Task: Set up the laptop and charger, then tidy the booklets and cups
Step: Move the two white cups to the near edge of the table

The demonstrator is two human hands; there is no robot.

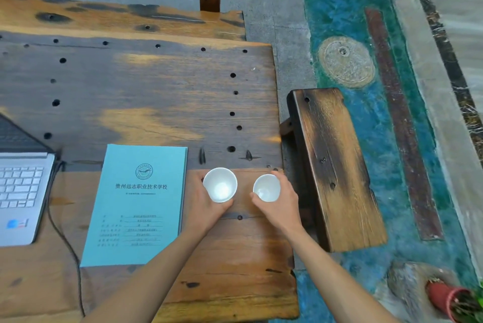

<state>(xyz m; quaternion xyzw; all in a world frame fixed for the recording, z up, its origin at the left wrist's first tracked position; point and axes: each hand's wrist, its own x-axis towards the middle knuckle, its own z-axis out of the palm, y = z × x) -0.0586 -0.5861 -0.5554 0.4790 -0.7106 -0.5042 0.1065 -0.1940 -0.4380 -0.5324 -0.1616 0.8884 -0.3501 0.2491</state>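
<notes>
Beside the booklets (136, 205), left hand (202, 205) and right hand (281, 205) each curl fingers around one white cup.

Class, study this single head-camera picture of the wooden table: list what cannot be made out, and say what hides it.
- Open silver laptop: left part cut off by the frame's left edge; screen content unreadable.
- Black cable: runs off the bottom edge; charger unseen.
- Teal booklet stack: small print too tiny; count unclear.
- Two white cups: bases hidden by the left hand and right hand.
- Red plant pot: cropped at the corner.
</notes>
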